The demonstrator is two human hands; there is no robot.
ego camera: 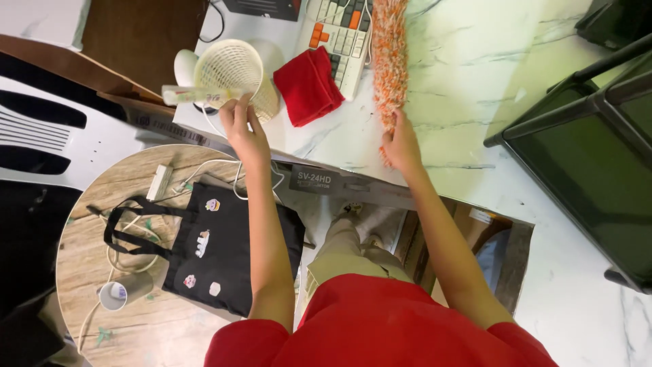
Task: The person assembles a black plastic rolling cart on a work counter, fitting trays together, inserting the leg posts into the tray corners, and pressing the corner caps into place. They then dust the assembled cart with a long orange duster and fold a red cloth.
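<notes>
Our right hand (401,144) grips a fuzzy orange-white duster (389,58) on the marble desk (468,81); our left hand (241,126) clasps a pale tube (193,95) beside a cream mesh basket (238,71).

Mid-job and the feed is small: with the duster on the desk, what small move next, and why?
Probably sweep the orange fluffy duster, gripped by the right hand, right across the bare marble desktop. The left hand holds the white mesh basket tilted, and the keyboard and red cloth crowd the left.

An orange-and-white speckled duster (389,61), a red cloth (309,85), a cream lattice basket (238,71), white green-veined marble desk (468,75).
</notes>
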